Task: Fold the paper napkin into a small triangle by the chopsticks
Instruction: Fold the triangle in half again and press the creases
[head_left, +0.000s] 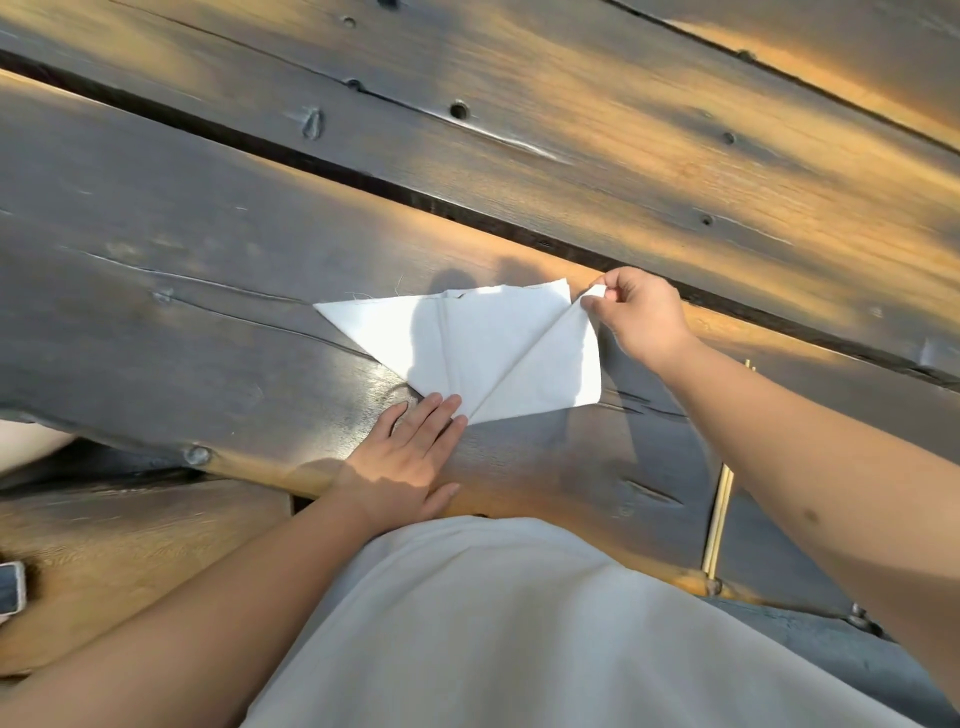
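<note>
A white paper napkin lies on the dark wooden table, partly folded, with a point stretching left and a diagonal crease on its right half. My right hand pinches the napkin's upper right corner between thumb and fingers, lifted a little off the wood. My left hand lies flat, fingers apart, with its fingertips pressing the napkin's lower point. A pair of pale wooden chopsticks lies to the right near the table's front edge, mostly hidden under my right forearm.
The table is made of thick planks with a dark gap running diagonally behind the napkin. My light shirt fills the bottom centre. A small object pokes in at the left edge, on a lower plank.
</note>
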